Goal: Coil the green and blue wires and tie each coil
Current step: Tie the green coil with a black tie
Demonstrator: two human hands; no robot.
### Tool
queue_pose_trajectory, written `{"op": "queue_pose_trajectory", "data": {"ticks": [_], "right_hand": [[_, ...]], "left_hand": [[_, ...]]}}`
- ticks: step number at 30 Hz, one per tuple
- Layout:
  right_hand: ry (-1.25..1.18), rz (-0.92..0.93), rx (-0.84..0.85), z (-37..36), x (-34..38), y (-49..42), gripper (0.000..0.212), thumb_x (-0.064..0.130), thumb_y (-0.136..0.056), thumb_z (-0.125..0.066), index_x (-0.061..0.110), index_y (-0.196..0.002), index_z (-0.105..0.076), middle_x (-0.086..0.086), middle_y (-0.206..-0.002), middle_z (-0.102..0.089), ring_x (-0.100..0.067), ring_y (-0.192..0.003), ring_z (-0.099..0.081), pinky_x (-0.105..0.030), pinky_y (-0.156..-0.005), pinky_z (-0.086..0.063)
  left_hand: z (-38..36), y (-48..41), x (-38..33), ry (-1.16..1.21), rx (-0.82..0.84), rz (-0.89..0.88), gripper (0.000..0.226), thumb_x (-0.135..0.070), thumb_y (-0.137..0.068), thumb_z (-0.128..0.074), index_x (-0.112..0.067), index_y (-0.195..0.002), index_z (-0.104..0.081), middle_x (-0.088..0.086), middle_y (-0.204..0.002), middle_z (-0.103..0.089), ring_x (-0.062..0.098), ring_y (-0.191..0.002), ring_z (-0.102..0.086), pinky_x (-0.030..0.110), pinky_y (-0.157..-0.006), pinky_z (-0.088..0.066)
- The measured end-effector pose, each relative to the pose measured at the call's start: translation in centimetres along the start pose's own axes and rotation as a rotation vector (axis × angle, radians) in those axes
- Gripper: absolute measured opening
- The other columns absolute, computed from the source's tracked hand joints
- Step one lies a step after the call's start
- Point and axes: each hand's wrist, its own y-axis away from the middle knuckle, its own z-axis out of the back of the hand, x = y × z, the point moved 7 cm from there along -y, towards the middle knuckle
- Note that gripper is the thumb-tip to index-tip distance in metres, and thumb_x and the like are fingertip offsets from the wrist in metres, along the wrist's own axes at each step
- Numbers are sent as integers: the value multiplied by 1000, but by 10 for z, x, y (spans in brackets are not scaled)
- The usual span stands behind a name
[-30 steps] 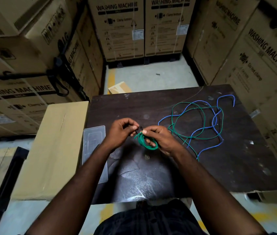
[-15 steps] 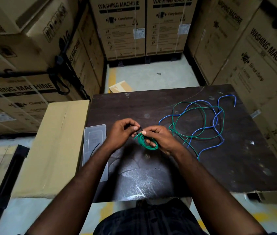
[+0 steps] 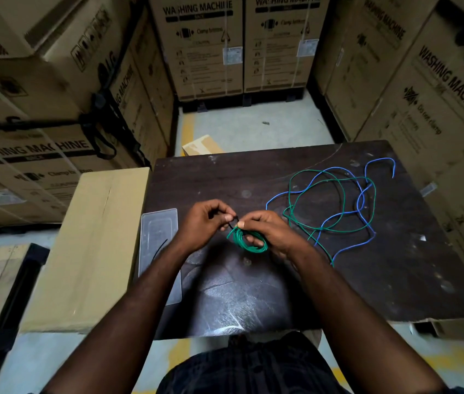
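green coil (image 3: 249,240): small tight loops, just over the surface (image 3: 210,180), right grip (image 3: 272,231) curled round it | left grip (image 3: 202,223) pinching a thin black tie (image 3: 231,223) at its top | blue wire (image 3: 380,159) lying loose, far right

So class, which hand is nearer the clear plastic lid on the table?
Left. The left hand, pinching a thin black tie, is just right of the clear plastic lid; the right hand is farther off, holding the green coil.

Right hand (image 3: 272,231) holds green coil (image 3: 249,242); left hand (image 3: 203,223) pinches black tie (image 3: 232,222).
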Motion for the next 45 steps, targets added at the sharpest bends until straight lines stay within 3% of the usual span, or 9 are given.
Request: {"op": "queue_pose_trajectory", "data": {"ticks": [11, 18, 27, 36, 41, 45], "right_hand": [[48, -82, -33, 3, -5, -4, 12, 4, -84, -61, 7, -73, -66, -10, -48, -49, -8, -32, -36, -15, -34, -22], [-45, -148, -12, 1, -6, 1, 10, 3, -85, -58, 3, -75, -61, -7, -46, -49, -8, -31, -40, -12, -31, -21], [-133, -190, -20, 2, -11, 2, 15, 5, -83, -59, 9, -69, -61, -5, -48, -44, -9, -33, -39, -16, -33, -14], [-1, -302, 24, 2, -17, 1, 13, 7, -80, -53, 5, -70, -61, -7, -38, -40, -10, -26, -26, -14, -32, -11], [50, -231, -18, 3, -10, 0, 21, 2, -82, -54, 8, -62, -58, -1, -39, -40, -8, -27, -31, -12, -32, -14], [170, -177, -49, 3, -1, 0, 9, 2, -82, -56, 1, -74, -59, 1, -41, -41, -8, -30, -34, -11, -32, -21]], "left_hand": [[-5, 3, -4, -55, 38, -11, 6, 10, -84, -61, 7, -87, -65, 1, -64, -61, 0, -52, -52, 12, -53, -43], [-6, 5, -2, -55, 33, -27, 9, 11, -83, -61, 4, -85, -65, 0, -63, -62, 7, -53, -52, 15, -53, -44], [-8, 7, -7, -70, 35, -48, 7, 14, -83, -58, 10, -86, -63, 3, -65, -60, 3, -53, -51, 14, -53, -43], [-13, 11, -2, -123, 79, -62, 16, 12, -81, -60, -1, -87, -66, 3, -70, -65, 8, -57, -56, 19, -57, -47], [-14, 12, 5, -106, 86, -18, 14, 9, -84, -60, -2, -88, -68, 5, -73, -68, 5, -59, -60, 18, -62, -50], [-9, 10, 9, -159, 13, -18, 7, -2, -84, -66, -8, -81, -69, 7, -71, -70, 10, -61, -62, 23, -65, -51]]}}
